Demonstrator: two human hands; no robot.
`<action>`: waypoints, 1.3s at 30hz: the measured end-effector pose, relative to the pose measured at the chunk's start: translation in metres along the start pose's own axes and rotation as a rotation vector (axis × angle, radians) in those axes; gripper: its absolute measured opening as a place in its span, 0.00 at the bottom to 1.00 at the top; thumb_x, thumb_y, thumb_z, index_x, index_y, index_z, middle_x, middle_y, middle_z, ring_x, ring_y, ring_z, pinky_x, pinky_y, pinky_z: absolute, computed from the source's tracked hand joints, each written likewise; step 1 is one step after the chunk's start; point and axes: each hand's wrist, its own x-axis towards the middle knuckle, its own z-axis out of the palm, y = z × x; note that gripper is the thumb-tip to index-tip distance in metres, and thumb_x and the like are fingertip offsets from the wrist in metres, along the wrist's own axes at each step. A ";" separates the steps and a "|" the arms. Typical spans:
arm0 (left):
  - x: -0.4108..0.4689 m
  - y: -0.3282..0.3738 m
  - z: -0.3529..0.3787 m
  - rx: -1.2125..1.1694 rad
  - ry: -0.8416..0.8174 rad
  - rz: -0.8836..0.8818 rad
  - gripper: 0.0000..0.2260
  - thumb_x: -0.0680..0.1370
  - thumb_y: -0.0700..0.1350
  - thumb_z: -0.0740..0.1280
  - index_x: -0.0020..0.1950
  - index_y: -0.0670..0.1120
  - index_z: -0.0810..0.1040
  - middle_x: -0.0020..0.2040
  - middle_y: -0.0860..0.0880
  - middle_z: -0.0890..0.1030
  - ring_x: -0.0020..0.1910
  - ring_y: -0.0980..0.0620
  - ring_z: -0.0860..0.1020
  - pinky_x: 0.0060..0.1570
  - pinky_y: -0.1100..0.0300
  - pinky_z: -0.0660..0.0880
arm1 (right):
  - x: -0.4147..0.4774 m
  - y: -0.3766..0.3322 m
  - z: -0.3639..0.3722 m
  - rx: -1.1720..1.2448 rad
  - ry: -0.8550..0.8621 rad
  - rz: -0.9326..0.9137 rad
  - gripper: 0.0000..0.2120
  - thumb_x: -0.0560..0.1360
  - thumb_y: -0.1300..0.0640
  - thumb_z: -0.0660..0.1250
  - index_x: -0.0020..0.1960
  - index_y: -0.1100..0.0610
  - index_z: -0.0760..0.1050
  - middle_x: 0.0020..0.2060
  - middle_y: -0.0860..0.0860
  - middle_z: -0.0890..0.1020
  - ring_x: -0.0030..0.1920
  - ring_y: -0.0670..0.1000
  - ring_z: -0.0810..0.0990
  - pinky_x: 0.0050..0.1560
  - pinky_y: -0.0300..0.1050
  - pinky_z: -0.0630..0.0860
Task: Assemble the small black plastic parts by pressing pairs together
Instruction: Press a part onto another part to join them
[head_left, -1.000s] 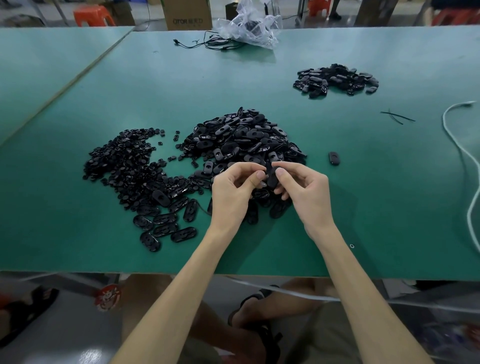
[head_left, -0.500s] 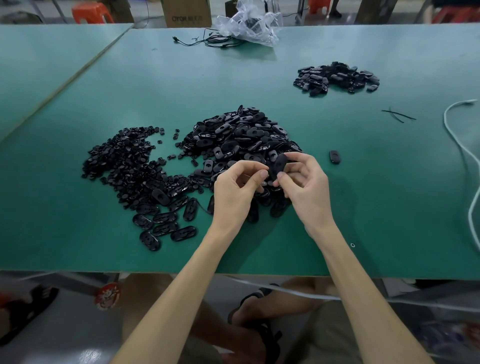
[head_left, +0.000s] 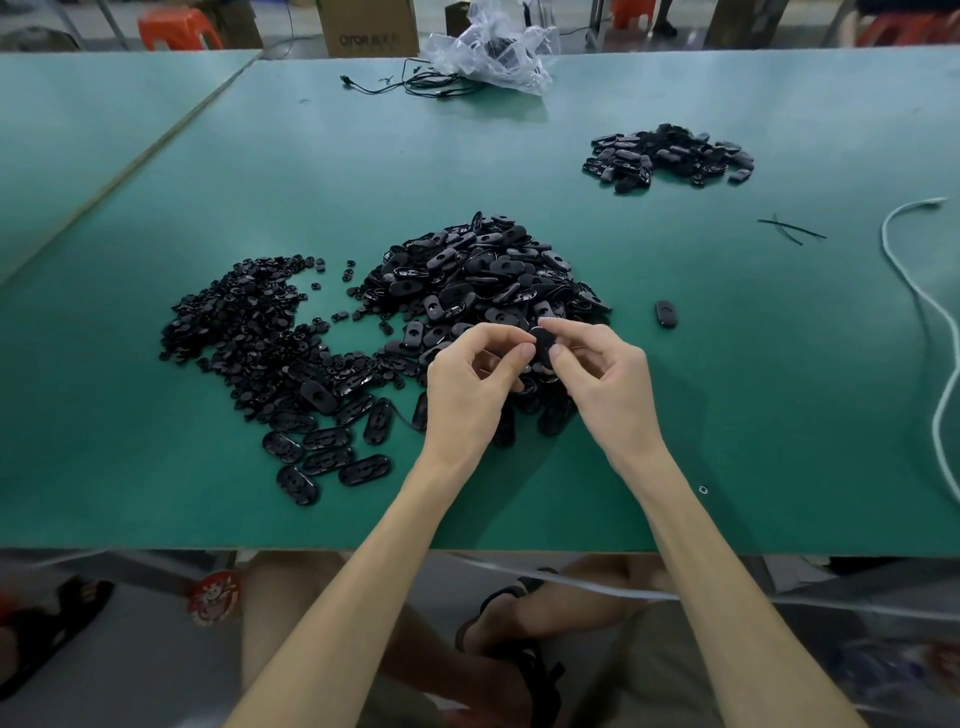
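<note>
Both hands meet above the near side of the green desk (head_left: 727, 395), the left hand (head_left: 470, 384) and right hand (head_left: 605, 382) pinching one black oval part (head_left: 543, 345) between fingertips. Beneath them spreads the big heap of oval shells (head_left: 478, 280); a heap of smaller pieces (head_left: 244, 322) lies toward the left edge. A single shell (head_left: 666, 314) sits right of the heap, a smaller pile (head_left: 670, 156) toward the far right, a white cord (head_left: 914, 291) along the right edge.

black part (head_left: 544, 344) raised, perhaps now pinched two-handed
</note>
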 end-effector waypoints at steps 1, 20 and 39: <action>0.000 0.000 0.000 0.017 0.002 0.003 0.03 0.79 0.38 0.73 0.50 0.46 0.85 0.42 0.52 0.85 0.36 0.52 0.81 0.41 0.60 0.79 | 0.000 0.000 0.000 -0.006 -0.002 -0.004 0.14 0.80 0.64 0.70 0.61 0.52 0.85 0.52 0.50 0.86 0.51 0.49 0.86 0.56 0.44 0.82; 0.000 -0.002 0.000 0.184 0.053 0.050 0.03 0.77 0.39 0.76 0.49 0.46 0.86 0.47 0.49 0.82 0.38 0.60 0.76 0.43 0.69 0.72 | -0.003 -0.006 -0.001 0.044 -0.073 -0.007 0.13 0.78 0.67 0.72 0.57 0.53 0.86 0.48 0.46 0.89 0.48 0.47 0.87 0.52 0.37 0.81; 0.001 -0.003 -0.001 -0.032 -0.014 0.017 0.03 0.80 0.42 0.74 0.53 0.46 0.82 0.46 0.48 0.85 0.46 0.44 0.84 0.51 0.47 0.81 | -0.003 -0.005 -0.002 0.196 -0.097 -0.035 0.12 0.77 0.67 0.73 0.55 0.52 0.85 0.48 0.50 0.89 0.47 0.50 0.87 0.48 0.40 0.82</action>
